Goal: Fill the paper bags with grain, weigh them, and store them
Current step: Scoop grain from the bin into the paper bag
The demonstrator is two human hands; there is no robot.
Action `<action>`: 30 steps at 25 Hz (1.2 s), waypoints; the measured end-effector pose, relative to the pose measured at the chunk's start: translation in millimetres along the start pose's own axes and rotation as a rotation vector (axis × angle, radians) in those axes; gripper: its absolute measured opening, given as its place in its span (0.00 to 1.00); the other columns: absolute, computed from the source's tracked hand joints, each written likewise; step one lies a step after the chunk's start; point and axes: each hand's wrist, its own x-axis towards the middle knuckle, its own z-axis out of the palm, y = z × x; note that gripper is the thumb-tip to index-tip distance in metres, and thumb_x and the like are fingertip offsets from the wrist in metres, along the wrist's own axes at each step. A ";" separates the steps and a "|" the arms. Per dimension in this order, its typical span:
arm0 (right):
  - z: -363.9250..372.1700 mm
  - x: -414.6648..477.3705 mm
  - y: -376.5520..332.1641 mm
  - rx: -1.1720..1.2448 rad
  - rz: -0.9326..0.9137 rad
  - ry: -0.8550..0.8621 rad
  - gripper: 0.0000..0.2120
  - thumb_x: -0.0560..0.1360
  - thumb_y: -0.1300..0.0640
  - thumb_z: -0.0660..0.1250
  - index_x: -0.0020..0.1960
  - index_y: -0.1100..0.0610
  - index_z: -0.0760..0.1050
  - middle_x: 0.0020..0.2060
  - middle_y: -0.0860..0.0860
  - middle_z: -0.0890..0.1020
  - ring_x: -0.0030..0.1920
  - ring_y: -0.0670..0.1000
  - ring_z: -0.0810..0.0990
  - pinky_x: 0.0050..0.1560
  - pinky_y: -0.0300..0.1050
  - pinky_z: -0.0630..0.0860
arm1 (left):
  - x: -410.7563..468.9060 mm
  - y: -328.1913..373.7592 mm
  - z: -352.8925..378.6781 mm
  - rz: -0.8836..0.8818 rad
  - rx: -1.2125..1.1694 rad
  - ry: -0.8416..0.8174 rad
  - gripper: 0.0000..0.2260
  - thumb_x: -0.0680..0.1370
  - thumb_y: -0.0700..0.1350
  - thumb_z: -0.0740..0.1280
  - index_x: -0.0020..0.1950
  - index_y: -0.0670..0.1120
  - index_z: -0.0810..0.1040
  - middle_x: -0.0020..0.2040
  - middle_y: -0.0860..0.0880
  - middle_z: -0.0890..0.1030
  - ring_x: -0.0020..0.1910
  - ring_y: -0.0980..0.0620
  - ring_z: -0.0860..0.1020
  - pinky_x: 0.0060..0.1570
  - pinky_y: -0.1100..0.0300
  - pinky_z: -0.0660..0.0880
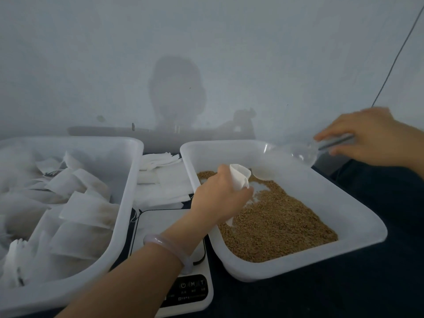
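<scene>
While my left hand (220, 196) grips an open paper bag (239, 177) above the grain (275, 221) in the right tray (332, 198), my right hand (376, 136) pinches the handle of a clear scoop (302, 152), seemingly empty, over that tray's far rim. I judge the job part done: filled bags (87, 210) lie in the left tray (128, 180), but this one needs filling, weighing on the scale (190, 288) and storing, and a stack of empty bags (165, 180) waits behind the scale.
</scene>
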 end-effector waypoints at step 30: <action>-15.0 -3.8 -25.3 0.037 -0.119 0.084 0.16 0.72 0.57 0.70 0.58 0.46 0.78 0.52 0.48 0.80 0.56 0.52 0.75 0.70 0.47 0.43 | -4.3 2.4 1.5 0.046 0.209 -0.045 0.26 0.72 0.66 0.62 0.58 0.47 0.62 0.45 0.52 0.69 0.41 0.49 0.71 0.34 0.59 0.64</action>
